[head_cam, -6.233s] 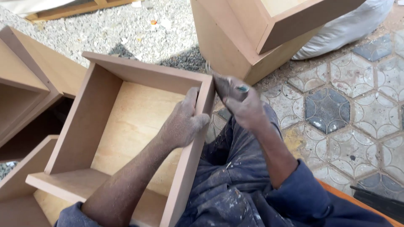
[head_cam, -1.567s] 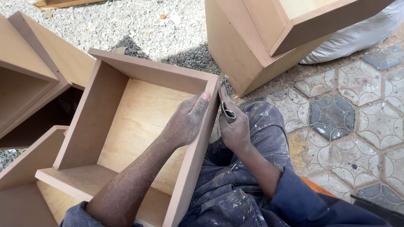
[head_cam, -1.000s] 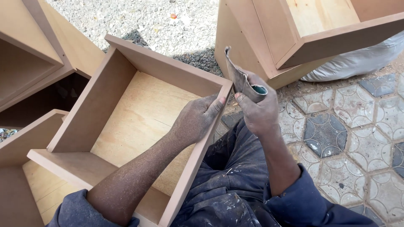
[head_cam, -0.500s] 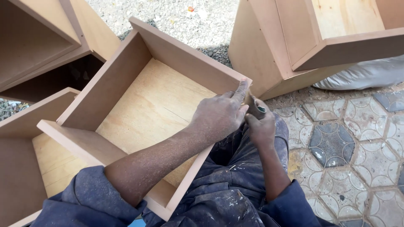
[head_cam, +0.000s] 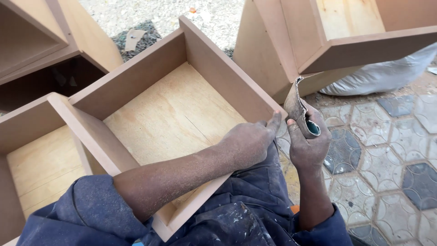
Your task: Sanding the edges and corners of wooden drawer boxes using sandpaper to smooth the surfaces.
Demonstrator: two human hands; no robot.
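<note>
Here right hand (head_cam: 309, 146) curled tight around folded sandpaper (head_cam: 300, 107); left hand (head_cam: 248, 143) grips drawer box (head_cam: 218, 68) rim.

Tan drawer box (head_cam: 136, 82) with pale plywood bottom; grey-brown sandpaper (head_cam: 298, 107), teal-backed; grey hexagon-patterned paving (head_cam: 387, 150); paint-flecked navy overalls (head_cam: 241, 214).
</note>
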